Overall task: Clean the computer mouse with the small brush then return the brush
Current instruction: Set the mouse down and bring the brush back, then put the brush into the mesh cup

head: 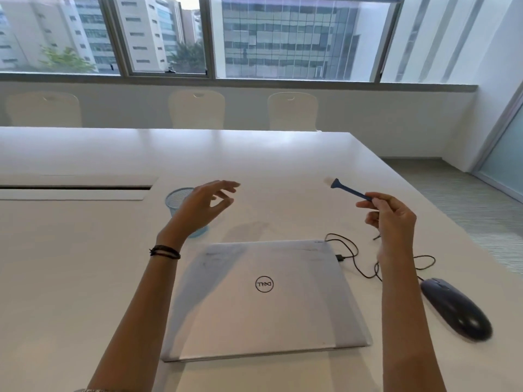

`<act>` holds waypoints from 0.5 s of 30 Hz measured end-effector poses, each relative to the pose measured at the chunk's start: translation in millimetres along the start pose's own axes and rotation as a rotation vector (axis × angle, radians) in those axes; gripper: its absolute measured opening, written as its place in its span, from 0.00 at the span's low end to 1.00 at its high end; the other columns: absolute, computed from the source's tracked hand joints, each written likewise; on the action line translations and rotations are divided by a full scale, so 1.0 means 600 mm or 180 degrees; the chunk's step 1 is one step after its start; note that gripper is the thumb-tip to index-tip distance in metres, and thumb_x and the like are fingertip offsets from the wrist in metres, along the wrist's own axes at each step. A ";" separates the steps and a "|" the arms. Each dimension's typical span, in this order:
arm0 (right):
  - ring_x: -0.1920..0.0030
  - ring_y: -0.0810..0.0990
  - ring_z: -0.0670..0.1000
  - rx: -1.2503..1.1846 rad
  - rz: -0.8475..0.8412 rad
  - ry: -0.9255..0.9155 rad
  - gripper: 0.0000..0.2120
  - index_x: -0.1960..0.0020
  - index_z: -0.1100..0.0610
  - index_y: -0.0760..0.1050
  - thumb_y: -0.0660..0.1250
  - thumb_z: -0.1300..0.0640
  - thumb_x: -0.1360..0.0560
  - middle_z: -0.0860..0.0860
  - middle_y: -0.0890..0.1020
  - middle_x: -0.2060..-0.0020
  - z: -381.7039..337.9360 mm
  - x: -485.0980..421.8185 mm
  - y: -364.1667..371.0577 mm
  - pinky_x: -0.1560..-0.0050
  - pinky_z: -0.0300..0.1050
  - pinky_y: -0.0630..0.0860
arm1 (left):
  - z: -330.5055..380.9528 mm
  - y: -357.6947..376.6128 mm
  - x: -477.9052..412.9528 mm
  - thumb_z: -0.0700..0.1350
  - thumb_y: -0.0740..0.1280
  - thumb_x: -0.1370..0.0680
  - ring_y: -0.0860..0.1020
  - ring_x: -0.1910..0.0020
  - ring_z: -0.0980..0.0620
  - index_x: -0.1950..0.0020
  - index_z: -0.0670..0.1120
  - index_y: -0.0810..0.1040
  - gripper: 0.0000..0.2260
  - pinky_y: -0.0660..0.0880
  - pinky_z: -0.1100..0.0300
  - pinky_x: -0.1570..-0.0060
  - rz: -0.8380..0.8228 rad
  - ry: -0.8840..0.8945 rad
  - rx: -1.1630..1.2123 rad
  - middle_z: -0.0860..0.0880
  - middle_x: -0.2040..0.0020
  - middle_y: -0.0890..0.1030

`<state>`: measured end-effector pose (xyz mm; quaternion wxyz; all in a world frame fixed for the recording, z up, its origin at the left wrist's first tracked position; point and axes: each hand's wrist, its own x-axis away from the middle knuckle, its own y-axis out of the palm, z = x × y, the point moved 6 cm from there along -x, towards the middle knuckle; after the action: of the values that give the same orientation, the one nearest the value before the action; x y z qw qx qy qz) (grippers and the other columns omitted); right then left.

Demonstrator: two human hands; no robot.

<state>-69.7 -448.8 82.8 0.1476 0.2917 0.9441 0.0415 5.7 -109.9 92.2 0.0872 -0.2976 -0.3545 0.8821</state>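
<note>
A dark computer mouse (456, 308) lies on the white table (85, 278) at the right, its black cable (353, 258) looping toward the laptop. My right hand (392, 215) is raised above the cable and pinches the handle end of a small blue brush (351, 190), whose pale bristles point up and left. The brush is in the air, well apart from the mouse. My left hand (203, 206) hovers over the table with its fingers spread and holds nothing. A blue mesh cup (178, 200) stands just behind that hand, partly hidden by it.
A closed silver laptop (263, 301) lies flat in front of me between my forearms. A cable slot (76, 188) is cut into the table at the left. Three white chairs (293, 110) stand along the far edge. The table's right edge runs near the mouse.
</note>
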 end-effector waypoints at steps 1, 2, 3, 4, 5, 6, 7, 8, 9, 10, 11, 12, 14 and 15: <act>0.73 0.73 0.45 -0.0013 -0.0034 -0.0011 0.10 0.56 0.57 0.80 0.60 0.64 0.24 0.47 0.84 0.71 -0.002 0.002 0.011 0.68 0.32 0.72 | -0.007 -0.011 0.000 0.42 0.66 0.23 0.78 0.51 0.64 0.40 0.54 0.74 0.14 0.71 0.70 0.50 0.0044 -0.0033 0.0008 0.56 0.47 0.79; 0.72 0.72 0.46 -0.0022 -0.0071 -0.0016 0.11 0.57 0.56 0.80 0.60 0.64 0.24 0.47 0.84 0.71 -0.001 0.004 0.023 0.68 0.33 0.72 | -0.016 -0.022 -0.001 0.42 0.66 0.23 0.78 0.51 0.65 0.40 0.55 0.74 0.13 0.71 0.69 0.50 0.0100 -0.0069 0.0014 0.55 0.47 0.79; 0.72 0.72 0.47 -0.0023 -0.0102 -0.0014 0.11 0.57 0.55 0.80 0.60 0.64 0.24 0.47 0.84 0.71 0.000 0.006 0.036 0.68 0.33 0.72 | -0.023 -0.034 -0.002 0.43 0.66 0.23 0.78 0.51 0.64 0.40 0.55 0.74 0.13 0.71 0.68 0.49 0.0161 -0.0094 0.0016 0.54 0.46 0.79; 0.72 0.72 0.47 -0.0016 -0.0137 -0.0009 0.11 0.57 0.55 0.80 0.60 0.64 0.24 0.47 0.84 0.71 0.001 0.008 0.049 0.68 0.33 0.72 | -0.030 -0.045 -0.002 0.43 0.66 0.23 0.78 0.50 0.62 0.40 0.55 0.74 0.13 0.72 0.67 0.48 0.0221 -0.0112 0.0018 0.53 0.45 0.79; 0.72 0.72 0.48 -0.0009 -0.0181 -0.0004 0.11 0.57 0.55 0.80 0.60 0.64 0.24 0.47 0.84 0.70 0.003 0.010 0.063 0.68 0.33 0.72 | -0.037 -0.055 -0.001 0.43 0.66 0.23 0.78 0.49 0.60 0.40 0.54 0.74 0.13 0.72 0.65 0.48 0.0277 -0.0132 0.0019 0.52 0.44 0.79; 0.72 0.72 0.48 -0.0006 -0.0235 -0.0002 0.11 0.57 0.55 0.80 0.60 0.64 0.24 0.47 0.84 0.70 0.004 0.014 0.077 0.68 0.33 0.73 | -0.043 -0.064 0.000 0.43 0.66 0.23 0.78 0.48 0.57 0.39 0.52 0.75 0.13 0.72 0.64 0.47 0.0326 -0.0167 0.0015 0.51 0.44 0.79; 0.72 0.72 0.47 -0.0005 -0.0303 0.0000 0.11 0.57 0.55 0.80 0.60 0.64 0.24 0.46 0.84 0.70 0.006 0.018 0.094 0.68 0.33 0.73 | -0.053 -0.074 0.003 0.43 0.66 0.23 0.78 0.48 0.54 0.38 0.51 0.75 0.14 0.72 0.63 0.47 0.0372 -0.0233 -0.0009 0.50 0.43 0.78; 0.72 0.73 0.46 -0.0009 -0.0369 0.0000 0.11 0.57 0.56 0.80 0.60 0.64 0.24 0.46 0.84 0.71 0.010 0.023 0.110 0.68 0.33 0.73 | -0.065 -0.083 0.005 0.43 0.66 0.24 0.77 0.47 0.53 0.38 0.50 0.74 0.14 0.71 0.63 0.48 0.0405 -0.0319 -0.0045 0.50 0.42 0.78; 0.73 0.73 0.46 -0.0016 -0.0436 0.0001 0.11 0.57 0.56 0.79 0.60 0.65 0.23 0.46 0.84 0.71 0.013 0.029 0.126 0.68 0.33 0.73 | -0.078 -0.091 0.009 0.43 0.66 0.24 0.77 0.46 0.53 0.37 0.49 0.74 0.15 0.70 0.62 0.47 0.0421 -0.0419 -0.0086 0.49 0.42 0.77; 0.73 0.73 0.45 -0.0016 -0.0500 0.0008 0.11 0.56 0.56 0.79 0.60 0.65 0.23 0.46 0.84 0.71 0.018 0.035 0.142 0.69 0.33 0.73 | -0.091 -0.097 0.013 0.42 0.66 0.24 0.76 0.46 0.53 0.36 0.49 0.74 0.16 0.69 0.61 0.47 0.0417 -0.0520 -0.0114 0.49 0.41 0.77; 0.73 0.73 0.45 -0.0008 -0.0555 0.0021 0.11 0.56 0.56 0.79 0.60 0.65 0.23 0.46 0.84 0.71 0.022 0.040 0.156 0.69 0.33 0.74 | -0.103 -0.099 0.018 0.42 0.66 0.24 0.75 0.45 0.52 0.36 0.48 0.73 0.16 0.69 0.60 0.46 0.0381 -0.0625 -0.0135 0.48 0.40 0.76; 0.73 0.73 0.44 0.0006 -0.0605 0.0044 0.11 0.56 0.57 0.79 0.60 0.65 0.23 0.46 0.84 0.71 0.027 0.044 0.171 0.69 0.33 0.74 | -0.117 -0.101 0.022 0.43 0.66 0.24 0.75 0.44 0.51 0.35 0.48 0.72 0.17 0.69 0.59 0.45 0.0318 -0.0744 -0.0158 0.46 0.38 0.75; 0.75 0.72 0.43 0.0026 -0.0669 0.0064 0.11 0.56 0.57 0.79 0.60 0.66 0.24 0.46 0.84 0.72 0.033 0.050 0.196 0.69 0.33 0.73 | -0.147 -0.097 0.030 0.44 0.66 0.24 0.72 0.39 0.47 0.32 0.46 0.69 0.20 0.68 0.54 0.41 0.0140 -0.1007 -0.0265 0.42 0.35 0.72; 0.76 0.71 0.43 0.0029 -0.0697 0.0053 0.11 0.56 0.57 0.79 0.60 0.66 0.24 0.46 0.84 0.72 0.033 0.052 0.208 0.70 0.33 0.72 | -0.160 -0.094 0.033 0.45 0.66 0.23 0.70 0.35 0.44 0.31 0.46 0.67 0.22 0.67 0.50 0.37 0.0043 -0.1144 -0.0332 0.41 0.33 0.70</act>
<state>-20.7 -328.3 76.5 0.1420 0.1871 0.9717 0.0232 42.9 -6.1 66.4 0.0009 -0.1417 -0.4077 0.9021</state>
